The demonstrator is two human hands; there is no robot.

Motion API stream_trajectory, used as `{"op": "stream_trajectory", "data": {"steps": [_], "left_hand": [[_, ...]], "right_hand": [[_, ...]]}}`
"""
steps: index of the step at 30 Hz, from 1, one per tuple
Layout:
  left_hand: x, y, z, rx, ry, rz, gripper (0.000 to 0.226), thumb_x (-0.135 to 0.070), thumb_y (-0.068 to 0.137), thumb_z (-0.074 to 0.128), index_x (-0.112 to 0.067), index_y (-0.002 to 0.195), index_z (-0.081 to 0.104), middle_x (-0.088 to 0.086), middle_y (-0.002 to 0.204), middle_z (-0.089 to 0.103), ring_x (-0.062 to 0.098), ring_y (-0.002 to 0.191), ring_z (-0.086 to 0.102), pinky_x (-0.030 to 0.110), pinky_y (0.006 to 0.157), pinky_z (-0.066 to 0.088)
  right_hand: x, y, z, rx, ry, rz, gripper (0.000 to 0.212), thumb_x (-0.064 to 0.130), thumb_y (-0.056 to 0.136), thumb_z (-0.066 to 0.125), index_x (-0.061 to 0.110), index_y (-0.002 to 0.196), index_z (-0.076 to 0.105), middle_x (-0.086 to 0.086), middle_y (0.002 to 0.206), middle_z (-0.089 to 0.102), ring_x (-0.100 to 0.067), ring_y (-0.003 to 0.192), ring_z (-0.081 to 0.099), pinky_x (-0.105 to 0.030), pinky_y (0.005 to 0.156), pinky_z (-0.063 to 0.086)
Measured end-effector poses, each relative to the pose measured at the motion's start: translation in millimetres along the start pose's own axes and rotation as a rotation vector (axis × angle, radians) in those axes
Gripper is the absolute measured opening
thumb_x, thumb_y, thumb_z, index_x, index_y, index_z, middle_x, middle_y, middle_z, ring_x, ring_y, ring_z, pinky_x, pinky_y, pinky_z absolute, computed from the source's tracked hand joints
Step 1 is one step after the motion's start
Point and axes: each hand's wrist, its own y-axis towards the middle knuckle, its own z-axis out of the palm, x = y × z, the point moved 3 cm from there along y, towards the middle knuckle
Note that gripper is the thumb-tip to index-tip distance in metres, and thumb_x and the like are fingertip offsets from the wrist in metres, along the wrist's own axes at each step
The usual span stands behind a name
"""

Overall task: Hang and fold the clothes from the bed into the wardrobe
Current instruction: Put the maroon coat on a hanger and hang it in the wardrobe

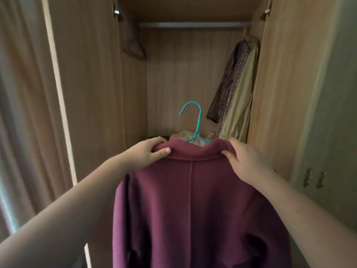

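Coat (193, 209), maroon, was held up with its back to the camera in front of an open wooden wardrobe (183, 74), by a person's two bare hands. The left hand (148, 153) pinched the left end of the coat's collar, thumb on the near side, fingers curled over the far side and partly hidden. The right hand (245, 161) gripped the right end of the collar the same way, its fingertips out of sight behind the fabric.

A teal hanger (197, 122) rose from inside the coat's neck. Only its hook and the tops of its shoulders showed, and the hook was free in the air, well below the rail (193, 24) high above the coat. Up and right of the coat, two garments (237, 84) hung at the wardrobe's side, one dark and patterned, one olive. Just behind the coat's collar lay pale crumpled cloth (183, 135), mostly hidden. The coat's hem was cut off at the bottom edge. Up and left of the coat, a dim brown shape (133, 47) was too dark to identify.
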Motion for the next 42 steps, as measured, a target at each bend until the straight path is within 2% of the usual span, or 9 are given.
{"op": "stream_trajectory", "data": {"steps": [5,12,17,20,25,29,33,36,42], "left_hand": [[54.8,91.7,10.4,-0.082,-0.070,0.028,0.046,-0.077,0.074,0.057,-0.033,0.085,0.064,-0.012,0.078,0.068,0.007,0.073,0.063,0.031,0.068,0.051],[88.9,239.1,4.7,-0.396,0.267,0.076,0.057,-0.086,0.076,0.035,-0.031,0.084,0.041,-0.012,0.072,0.053,0.023,0.080,0.063,0.032,0.060,0.040],[98.4,333.2,3.2,-0.458,0.292,0.152,0.039,-0.072,0.088,0.038,-0.034,0.096,0.045,-0.003,0.106,0.066,0.027,0.100,0.064,0.037,0.074,0.044],[97.9,387.0,5.0,-0.498,0.254,0.204,0.048,-0.057,0.093,0.042,-0.031,0.133,0.046,-0.002,0.132,0.058,0.026,0.121,0.054,0.044,0.096,0.046],[86.3,471.5,9.2,-0.550,0.221,0.390,0.061,-0.048,0.091,0.041,-0.031,0.150,0.033,0.000,0.156,0.038,0.023,0.142,0.036,0.045,0.112,0.036],[75.8,547.4,12.0,-0.589,0.254,0.480,0.064,-0.044,0.095,0.043,-0.034,0.155,0.022,0.001,0.165,0.022,0.024,0.151,0.020,0.047,0.119,0.027],[65.7,626.6,5.6,-0.698,0.292,0.523,0.065,-0.048,0.093,0.037,-0.038,0.155,0.021,0.001,0.166,0.018,0.023,0.152,0.013,0.046,0.120,0.026],[59.9,685.5,3.6,-0.720,0.312,0.530,0.064,-0.049,0.095,0.036,-0.038,0.156,0.017,0.002,0.167,0.015,0.024,0.153,0.010,0.046,0.120,0.024],[46.5,787.8,12.4,-0.701,0.243,0.562,0.066,-0.057,0.095,0.024,-0.040,0.157,0.006,0.000,0.168,0.004,0.021,0.154,0.001,0.045,0.122,0.017]], "right_hand": [[-37.9,76.9,47.4,0.093,-0.006,0.050,0.023,0.058,0.091,0.040,0.035,0.088,0.039,0.018,0.070,0.049,-0.008,0.066,0.054,-0.026,0.054,0.036],[-74.3,195.4,71.8,0.062,-0.226,0.059,0.036,0.069,0.086,0.031,0.034,0.087,0.038,0.013,0.073,0.054,-0.022,0.075,0.062,-0.040,0.064,0.050],[-101.8,267.0,84.0,-0.072,-0.333,0.066,0.028,0.053,0.094,0.043,0.026,0.092,0.040,-0.007,0.083,0.066,-0.037,0.080,0.065,-0.041,0.062,0.048],[-121.7,308.9,93.1,-0.173,-0.426,0.057,0.027,0.049,0.096,0.044,0.023,0.094,0.040,-0.010,0.082,0.067,-0.038,0.076,0.066,-0.039,0.056,0.042],[-166.5,385.1,99.2,-0.290,-0.548,0.064,0.026,0.045,0.097,0.046,0.022,0.091,0.035,-0.014,0.081,0.067,-0.041,0.073,0.066,-0.038,0.054,0.037],[-210.4,449.0,86.6,-0.419,-0.651,0.064,0.027,0.045,0.096,0.046,0.020,0.093,0.038,-0.014,0.084,0.067,-0.042,0.073,0.066,-0.039,0.054,0.039],[-246.4,511.3,76.2,-0.511,-0.728,0.052,0.025,0.043,0.097,0.048,0.019,0.095,0.042,-0.011,0.087,0.068,-0.040,0.075,0.067,-0.036,0.056,0.036],[-268.3,551.9,76.3,-0.517,-0.753,0.089,0.028,0.044,0.098,0.044,0.016,0.104,0.046,-0.011,0.093,0.068,-0.038,0.082,0.068,-0.039,0.061,0.044],[-300.3,608.8,73.0,-0.514,-0.839,0.165,0.026,0.046,0.099,0.039,0.022,0.091,0.031,-0.006,0.092,0.067,-0.036,0.083,0.067,-0.037,0.059,0.037]]}}
